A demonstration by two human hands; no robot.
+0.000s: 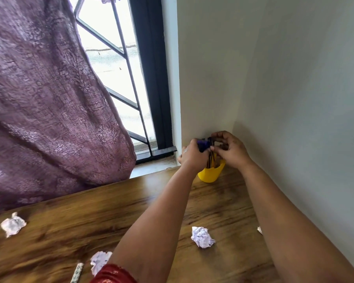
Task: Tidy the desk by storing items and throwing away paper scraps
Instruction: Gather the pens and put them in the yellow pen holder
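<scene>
Both hands meet over a yellow cup [209,174] that stands at the far right corner of the wooden desk [90,217], close against the two walls. The left hand [193,155] is closed around a small purple item [202,145], too blurred to name, and the right hand [230,150] pinches the tops of some thin dark sticks [212,158], probably pens or pencils, that reach down into the cup. The step in hand looks like storing these items in the holder. To do it well, the right hand should keep the sticks gathered and upright so that they slide down inside the rim and do not catch on it, while the left lowers the purple item beside them; a light touch matters, since the cup is small and could tip if pushed sideways against the wall. The desk is brown wood grain, and the paper scraps lie well apart on it: one crumpled ball [202,236] near the middle between the forearms, another [13,224] at the near left, a third [99,261] at the near edge beside a red sleeve [113,274]. A purple curtain [45,103] hangs at the far left over a barred window [119,64], and plain pale walls close the corner.
</scene>
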